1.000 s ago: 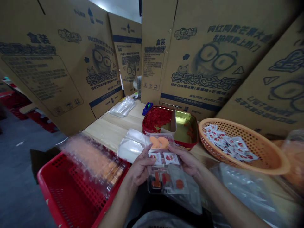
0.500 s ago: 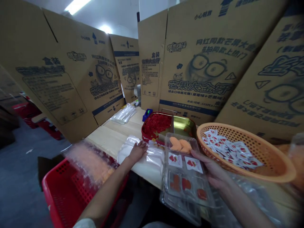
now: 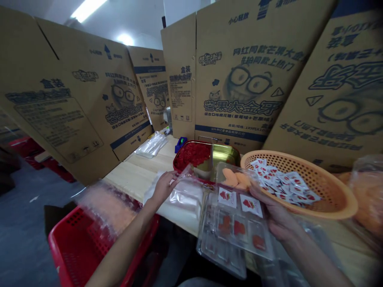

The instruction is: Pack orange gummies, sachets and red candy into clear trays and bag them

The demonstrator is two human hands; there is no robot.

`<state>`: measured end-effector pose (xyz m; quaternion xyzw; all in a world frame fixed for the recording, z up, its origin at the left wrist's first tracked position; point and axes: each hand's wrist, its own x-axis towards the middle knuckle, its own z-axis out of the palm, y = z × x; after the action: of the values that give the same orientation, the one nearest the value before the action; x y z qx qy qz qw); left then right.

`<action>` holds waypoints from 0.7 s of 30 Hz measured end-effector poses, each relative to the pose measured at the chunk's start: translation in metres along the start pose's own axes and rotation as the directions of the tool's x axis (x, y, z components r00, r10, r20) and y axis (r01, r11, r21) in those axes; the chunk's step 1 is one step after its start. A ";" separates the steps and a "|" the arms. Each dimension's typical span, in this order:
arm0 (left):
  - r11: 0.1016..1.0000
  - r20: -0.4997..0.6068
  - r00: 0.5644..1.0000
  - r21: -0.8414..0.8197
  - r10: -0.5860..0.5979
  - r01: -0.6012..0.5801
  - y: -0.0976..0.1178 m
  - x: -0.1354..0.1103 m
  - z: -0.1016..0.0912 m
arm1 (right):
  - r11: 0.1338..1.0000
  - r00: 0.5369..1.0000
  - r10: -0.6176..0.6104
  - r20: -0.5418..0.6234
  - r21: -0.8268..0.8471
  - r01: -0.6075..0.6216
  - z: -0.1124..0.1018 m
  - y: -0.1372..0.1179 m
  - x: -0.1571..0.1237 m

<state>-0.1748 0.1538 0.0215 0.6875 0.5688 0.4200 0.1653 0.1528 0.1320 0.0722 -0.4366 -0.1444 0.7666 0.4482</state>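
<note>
My right hand (image 3: 277, 217) grips the right edge of a clear plastic tray (image 3: 236, 215). The tray carries orange candy pieces at its far end, two small white sachets and red sweets in its pockets. My left hand (image 3: 163, 186) is closed in a pinch on the top clear plastic bag (image 3: 187, 191) of a pile lying on the wooden table (image 3: 140, 171), lifting its edge. More clear trays lie stacked under the held one.
A red-rimmed metal tin (image 3: 223, 153) with red sweets stands behind the bags. An orange woven basket (image 3: 326, 207) of white sachets sits at the right. A red crate (image 3: 80, 247) with filled packs is at lower left. Tall cardboard boxes (image 3: 239, 79) wall the table's back.
My left hand let go of the tray, reached left to the bag pile and now lifts a bag. My right hand carried the tray to the right.
</note>
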 end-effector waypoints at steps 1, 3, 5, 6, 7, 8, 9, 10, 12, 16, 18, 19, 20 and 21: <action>0.999 -0.048 0.999 -0.047 -0.011 0.009 0.009 0.001 -0.003 | 1.000 1.000 -0.012 0.003 0.017 0.012 0.002 0.000 -0.001; 0.989 -0.133 0.990 -0.147 -0.053 0.033 0.025 0.001 -0.005 | 0.998 0.999 -0.030 0.024 0.053 0.029 0.008 0.000 -0.002; 0.967 -0.179 0.978 -0.245 -0.111 0.064 0.038 0.000 -0.001 | 0.996 0.998 -0.019 0.060 0.087 0.014 0.016 0.002 -0.003; 0.953 -0.186 0.973 -0.291 -0.140 0.082 0.044 -0.001 0.003 | 0.995 0.997 -0.006 0.080 0.102 -0.002 0.020 0.003 -0.004; 0.938 -0.184 0.968 -0.333 -0.169 0.100 0.048 -0.002 0.008 | 0.993 0.995 0.002 0.099 0.116 -0.013 0.024 0.004 -0.005; 0.920 -0.177 0.965 -0.373 -0.196 0.118 0.052 -0.004 0.014 | 0.992 0.993 0.006 0.117 0.127 -0.021 0.028 0.004 -0.006; 0.903 -0.170 0.961 -0.409 -0.219 0.134 0.055 -0.007 0.019 | 0.991 0.991 0.009 0.135 0.131 -0.027 0.031 0.004 -0.007; 0.886 -0.165 0.957 -0.440 -0.239 0.145 0.058 -0.010 0.024 | 0.991 0.989 0.006 0.147 0.133 -0.025 0.033 0.004 -0.007; 0.837 -0.141 0.946 -0.516 -0.291 0.181 0.062 -0.017 0.032 | 0.992 0.988 -0.011 0.155 0.127 -0.009 0.034 0.001 -0.007; 0.692 -0.026 0.899 -0.648 -0.437 0.318 0.064 -0.032 0.039 | 0.987 0.983 -0.117 0.138 0.125 0.100 0.029 -0.008 0.001; 0.670 0.010 0.886 -0.650 -0.464 0.358 0.065 -0.037 0.040 | 0.975 0.970 -0.198 0.143 0.132 0.180 0.026 -0.013 0.007; 0.668 0.024 0.885 -0.646 -0.466 0.369 0.065 -0.040 0.041 | 0.966 0.962 -0.235 0.139 0.139 0.216 0.026 -0.016 0.010; 0.665 0.040 0.884 -0.644 -0.465 0.379 0.065 -0.042 0.042 | 0.957 0.955 -0.268 0.128 0.151 0.249 0.026 -0.019 0.012; 0.659 0.058 0.883 -0.643 -0.466 0.390 0.066 -0.044 0.043 | 0.946 0.949 -0.296 0.106 0.167 0.277 0.027 -0.022 0.014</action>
<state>-0.0992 0.1044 0.0251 0.4114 0.5460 0.5744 0.4503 0.1406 0.1608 0.0939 -0.3254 -0.1771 0.7285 0.5763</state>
